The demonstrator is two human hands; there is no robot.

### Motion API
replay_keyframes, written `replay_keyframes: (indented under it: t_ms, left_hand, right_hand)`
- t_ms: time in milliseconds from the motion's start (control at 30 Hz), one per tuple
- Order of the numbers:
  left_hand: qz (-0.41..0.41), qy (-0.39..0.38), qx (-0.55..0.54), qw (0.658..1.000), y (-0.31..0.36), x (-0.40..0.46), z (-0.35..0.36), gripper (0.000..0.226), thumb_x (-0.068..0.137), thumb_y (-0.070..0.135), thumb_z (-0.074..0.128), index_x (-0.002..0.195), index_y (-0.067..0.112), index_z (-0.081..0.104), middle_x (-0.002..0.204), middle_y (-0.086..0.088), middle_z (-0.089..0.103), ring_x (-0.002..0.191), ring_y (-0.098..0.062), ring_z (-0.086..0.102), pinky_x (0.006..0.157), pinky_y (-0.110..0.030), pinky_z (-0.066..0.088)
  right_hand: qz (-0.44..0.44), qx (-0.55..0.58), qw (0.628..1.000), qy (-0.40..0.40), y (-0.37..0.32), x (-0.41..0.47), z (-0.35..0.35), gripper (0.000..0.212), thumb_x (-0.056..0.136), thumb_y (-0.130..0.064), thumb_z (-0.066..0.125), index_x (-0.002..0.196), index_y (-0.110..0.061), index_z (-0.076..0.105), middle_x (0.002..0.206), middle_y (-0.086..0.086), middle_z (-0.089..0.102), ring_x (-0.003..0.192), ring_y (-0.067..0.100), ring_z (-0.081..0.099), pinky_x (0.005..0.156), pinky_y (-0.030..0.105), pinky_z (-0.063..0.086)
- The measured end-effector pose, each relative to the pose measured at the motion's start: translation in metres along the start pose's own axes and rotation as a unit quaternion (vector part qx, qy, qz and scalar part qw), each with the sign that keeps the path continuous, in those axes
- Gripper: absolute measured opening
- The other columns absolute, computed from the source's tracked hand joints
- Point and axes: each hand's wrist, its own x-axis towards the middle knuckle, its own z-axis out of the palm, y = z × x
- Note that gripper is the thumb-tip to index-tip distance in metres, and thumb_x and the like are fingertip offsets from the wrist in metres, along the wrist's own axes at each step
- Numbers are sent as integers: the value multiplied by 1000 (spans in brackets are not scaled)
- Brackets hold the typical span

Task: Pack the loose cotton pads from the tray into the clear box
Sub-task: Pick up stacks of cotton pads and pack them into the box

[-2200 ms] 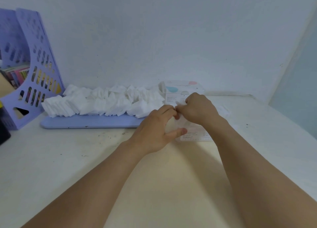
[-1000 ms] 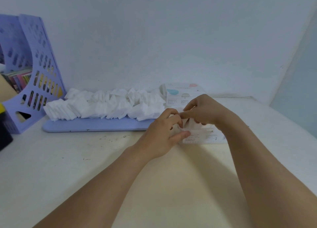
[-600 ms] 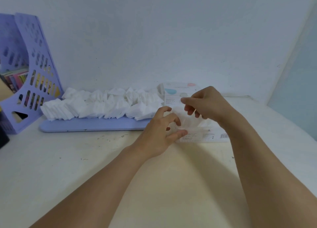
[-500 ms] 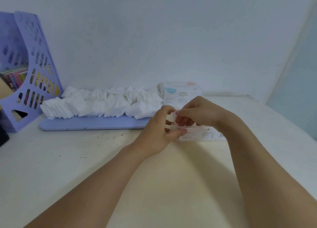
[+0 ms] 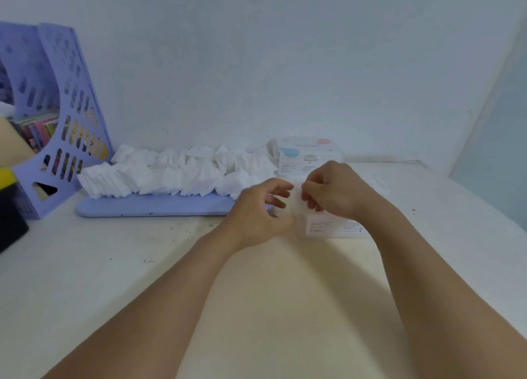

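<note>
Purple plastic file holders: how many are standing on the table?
2: both purple plastic file holders stand at the far left, one in front, the other behind it, partly hidden.
</note>
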Motion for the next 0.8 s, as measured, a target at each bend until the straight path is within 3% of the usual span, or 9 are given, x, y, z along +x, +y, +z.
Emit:
replay_keyframes:
  t_ms: [100, 133, 200, 267, 333, 433, 500, 600, 800]
  left_hand:
    - [-8, 178, 20, 984, 1, 4, -24, 31, 68, 13, 60, 94, 28, 68, 94, 6, 70, 79, -11, 64, 70, -24, 53]
    - [-15, 247, 32, 968, -3, 5, -33, 32, 69, 6, 59, 94, 26, 66, 92, 6, 69, 78, -12, 63, 71, -26, 53]
    - [-29, 316, 85, 944, -15, 4, -46, 41, 72, -4, 58, 103, 21, 65, 102, 5, 67, 84, -15, 61, 77, -30, 52]
    - [-27, 302, 159, 940, -27, 1, -53, 49, 73, -7, 59, 116, 16, 65, 115, -1, 66, 100, -21, 59, 84, -29, 47]
    - [-2, 248, 220, 943, -33, 1, -51, 56, 74, -6, 60, 127, 12, 62, 128, -6, 62, 117, -28, 52, 94, -29, 41]
    - [24, 154, 275, 949, -36, 4, -41, 60, 79, 1, 62, 136, 19, 58, 148, -7, 48, 136, -29, 39, 111, -33, 34]
    - [27, 106, 292, 950, -36, 5, -37, 50, 87, 8, 60, 133, 27, 62, 157, -9, 35, 145, -27, 27, 117, -36, 26]
    - [-1, 58, 320, 946, -37, 6, -36, 36, 98, 21, 52, 130, 30, 65, 163, -13, 25, 150, -26, 20, 119, -34, 20]
    - [-24, 47, 343, 938, -43, 7, -36, 37, 97, 31, 50, 132, 27, 63, 157, -12, 36, 137, -31, 42, 107, -42, 42]
  right_hand:
    - [-79, 56, 985, 141, -19, -3, 10, 10, 85, -21, 69, 79, -14, 73, 75, -4, 72, 69, 8, 67, 64, 21, 53]
    - [-102, 89, 982, 135, -31, -2, 14, 6, 85, -19, 71, 90, -17, 74, 86, -6, 73, 77, 5, 67, 68, 15, 51]
    - [-112, 67, 989, 67, -46, 17, 22, 33, 88, -16, 70, 121, -16, 67, 118, -1, 69, 104, 12, 65, 87, 18, 48]
    - [-81, -26, 996, 0, -54, 51, 30, 43, 94, -17, 64, 136, -9, 57, 136, 8, 59, 123, 23, 57, 100, 27, 43]
    - [-42, -116, 992, -38, -59, 82, 33, 29, 99, -21, 58, 121, -2, 62, 123, 13, 63, 121, 31, 58, 94, 34, 48]
    - [19, -219, 969, -112, -59, 107, 43, 28, 99, -15, 52, 73, -5, 51, 75, 8, 55, 85, 30, 63, 55, 27, 42]
    - [46, -238, 960, -142, -61, 114, 47, 28, 99, -13, 52, 73, -6, 50, 69, 9, 52, 66, 25, 55, 52, 26, 39]
    - [69, -251, 950, -173, -63, 116, 51, 27, 102, -17, 50, 79, -3, 54, 71, 11, 53, 60, 24, 53, 54, 27, 43]
    - [94, -268, 939, -195, -63, 112, 51, 38, 101, -24, 52, 67, -7, 51, 63, 5, 52, 49, 16, 44, 45, 22, 35]
